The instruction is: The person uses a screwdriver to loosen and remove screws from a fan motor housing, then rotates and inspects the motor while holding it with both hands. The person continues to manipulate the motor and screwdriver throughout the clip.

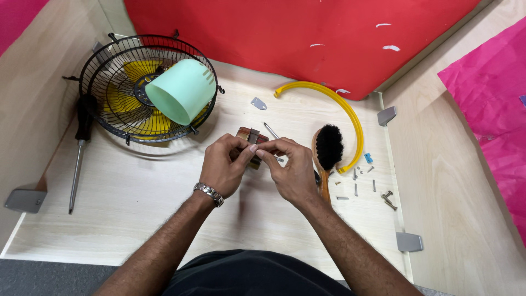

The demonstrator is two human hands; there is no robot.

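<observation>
Both hands pinch a small motor block [250, 143] between them over the middle of the bench [137, 192]: the left hand [223, 166] and the right hand [290, 167] are clamped on it, fingertips meeting. It shows brown copper windings and a grey metal bracket. Behind it lies a black wire fan cage [143, 87] with yellow blades and a mint-green plastic housing [181, 90]. A wooden brush [327, 153] with black bristles, a yellow plastic ring arc [350, 118], scattered screws [378, 189] and a screwdriver [81, 148] lie around.

Wood table [137, 219] w/ fan [145, 87], screwdriver [79, 151], brush [327, 156], screws [364, 183].
</observation>
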